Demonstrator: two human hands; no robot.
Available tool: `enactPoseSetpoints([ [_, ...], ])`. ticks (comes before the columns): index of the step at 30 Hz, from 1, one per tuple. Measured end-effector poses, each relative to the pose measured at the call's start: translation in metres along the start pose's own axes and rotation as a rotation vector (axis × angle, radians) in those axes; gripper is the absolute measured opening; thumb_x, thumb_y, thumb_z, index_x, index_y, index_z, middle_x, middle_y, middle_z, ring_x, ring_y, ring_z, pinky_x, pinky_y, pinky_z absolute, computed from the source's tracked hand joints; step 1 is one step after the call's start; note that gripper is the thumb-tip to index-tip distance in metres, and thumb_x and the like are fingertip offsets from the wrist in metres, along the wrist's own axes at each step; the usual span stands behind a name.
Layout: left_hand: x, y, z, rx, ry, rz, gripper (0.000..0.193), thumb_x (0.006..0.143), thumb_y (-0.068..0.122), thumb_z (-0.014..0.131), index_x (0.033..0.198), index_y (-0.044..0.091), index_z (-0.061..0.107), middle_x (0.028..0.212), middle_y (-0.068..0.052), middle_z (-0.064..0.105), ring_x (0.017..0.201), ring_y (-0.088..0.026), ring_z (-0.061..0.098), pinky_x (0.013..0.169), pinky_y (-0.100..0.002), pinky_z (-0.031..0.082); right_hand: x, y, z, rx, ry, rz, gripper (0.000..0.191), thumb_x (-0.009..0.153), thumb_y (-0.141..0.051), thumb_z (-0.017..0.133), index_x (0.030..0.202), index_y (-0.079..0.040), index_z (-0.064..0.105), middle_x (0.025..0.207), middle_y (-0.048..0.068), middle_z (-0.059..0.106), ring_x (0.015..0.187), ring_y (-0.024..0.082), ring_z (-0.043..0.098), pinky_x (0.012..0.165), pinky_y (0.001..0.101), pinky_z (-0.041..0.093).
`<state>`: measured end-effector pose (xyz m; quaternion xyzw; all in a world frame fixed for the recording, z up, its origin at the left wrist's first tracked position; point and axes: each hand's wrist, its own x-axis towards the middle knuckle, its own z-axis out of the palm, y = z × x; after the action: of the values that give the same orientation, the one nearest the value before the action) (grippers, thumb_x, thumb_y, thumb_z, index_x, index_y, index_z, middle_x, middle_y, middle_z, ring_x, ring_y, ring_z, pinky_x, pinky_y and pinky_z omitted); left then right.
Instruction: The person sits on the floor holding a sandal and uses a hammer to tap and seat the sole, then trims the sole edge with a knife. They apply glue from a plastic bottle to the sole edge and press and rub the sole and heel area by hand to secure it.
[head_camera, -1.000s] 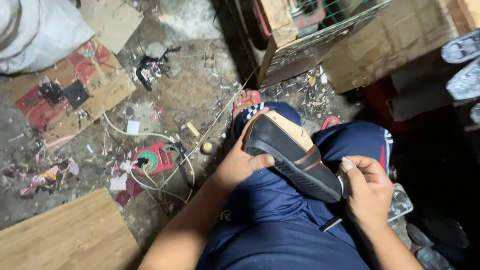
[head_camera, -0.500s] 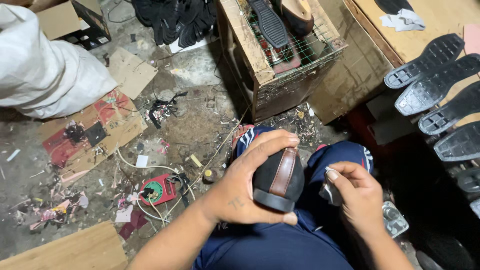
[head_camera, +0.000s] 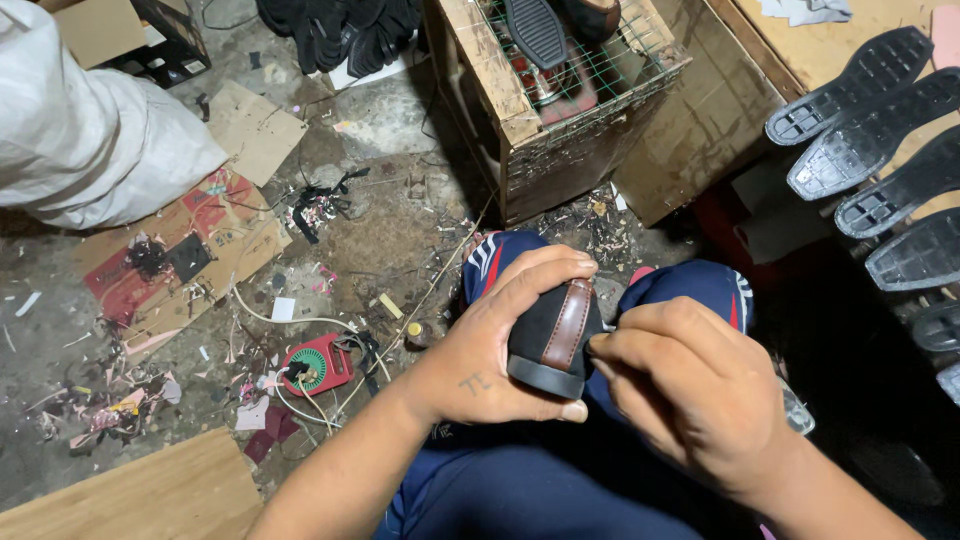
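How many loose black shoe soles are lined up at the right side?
6 show: four full soles stacked down the right edge, then two cut off by the frame. More may lie out of view.

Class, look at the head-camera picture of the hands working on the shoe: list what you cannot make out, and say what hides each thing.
- Shoe, head view: the front is covered by the left hand; only the heel end and brown strip show.
- Right hand: fingertips turned away, so anything pinched is hidden.
- Black soles: cut off by the right edge.
- Wooden crate: its contents are partly screened by wire mesh and the top edge.
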<state>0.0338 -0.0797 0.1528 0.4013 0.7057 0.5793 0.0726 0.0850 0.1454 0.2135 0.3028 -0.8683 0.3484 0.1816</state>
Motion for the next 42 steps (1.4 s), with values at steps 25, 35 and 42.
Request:
enactPoseSetpoints([
  [25, -0.001, 0.001, 0.002, 0.008, 0.007, -0.009, 0.100, 0.071, 0.027, 0.096, 0.152, 0.010, 0.041, 0.152, -0.015, 0.045, 0.149, -0.032, 0.044, 0.133, -0.043, 0.035, 0.006, -0.003, -0.005, 0.002, -0.052, -0.091, 0.028, 0.074, -0.005, 0.076, 0.100, -0.001, 0.067, 0.091, 0.014, 0.066, 0.079, 0.029, 0.067, 0.067, 0.0365, 0.053],
  [35, -0.004, 0.010, 0.011, 0.089, 0.111, -0.038, 0.105, 0.067, 0.026, 0.097, 0.155, 0.011, 0.041, 0.151, -0.015, 0.044, 0.146, -0.032, 0.048, 0.129, -0.042, 0.039, -0.016, -0.010, 0.000, 0.309, 0.075, 0.392, 0.013, 0.086, -0.002, 0.071, 0.098, 0.000, 0.070, 0.094, 0.008, 0.072, 0.081, 0.016, 0.069, 0.073, 0.0260, 0.054],
  [42, -0.010, 0.023, 0.034, 0.243, 0.236, 0.006, 0.099, 0.073, 0.015, 0.091, 0.155, 0.010, 0.036, 0.152, -0.020, 0.041, 0.143, -0.038, 0.049, 0.123, -0.042, 0.042, -0.020, -0.025, 0.008, 0.149, 0.056, 0.454, 0.011, 0.079, -0.007, 0.074, 0.086, -0.004, 0.067, 0.082, 0.005, 0.070, 0.069, 0.015, 0.068, 0.061, 0.0255, 0.054],
])
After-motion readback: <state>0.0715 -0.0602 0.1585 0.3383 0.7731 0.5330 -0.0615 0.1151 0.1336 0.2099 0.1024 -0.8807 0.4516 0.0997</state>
